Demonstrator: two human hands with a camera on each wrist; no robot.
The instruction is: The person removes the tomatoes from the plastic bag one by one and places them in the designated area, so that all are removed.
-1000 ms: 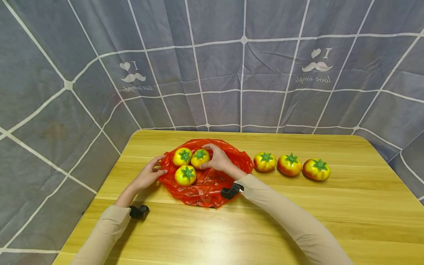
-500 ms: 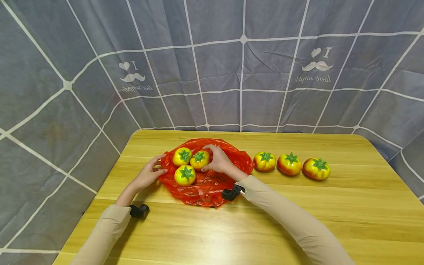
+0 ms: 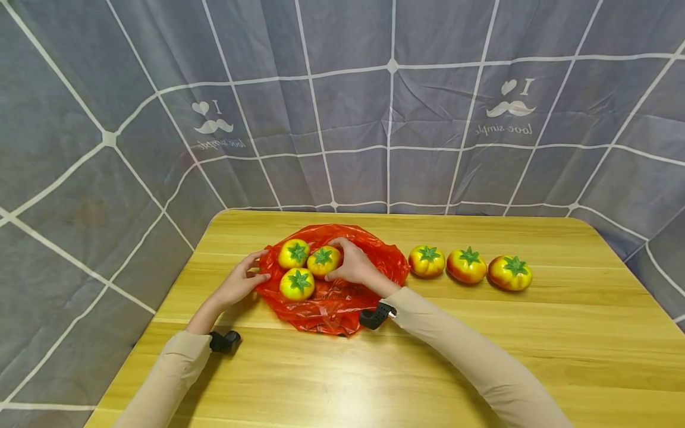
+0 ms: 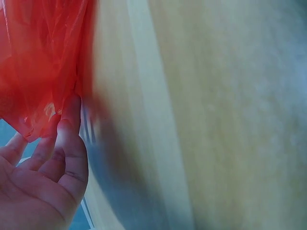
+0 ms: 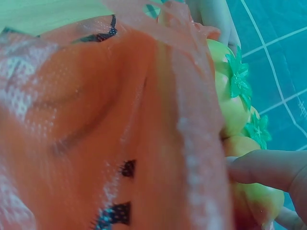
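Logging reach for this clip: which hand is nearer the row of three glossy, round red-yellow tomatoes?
Right. The right hand is left of the tomato row; the left hand is farther left, touching the red plastic bag.

Looks like a curtained-off recording booth; can't tell what building it's in. Evidence: creased grey-blue fabric (image 3: 353, 107) with a white grid (image 3: 392, 65) wraps left, back and right of frame. Moustache-and-"love simple" print (image 3: 511, 109) reads mirrored, upper left and upper right. Wood-grain table (image 3: 588, 333) fills most of the lower half. Black wrist units (image 3: 374, 317) at both sleeve cuffs (image 3: 400, 302), lower left and lower centre.
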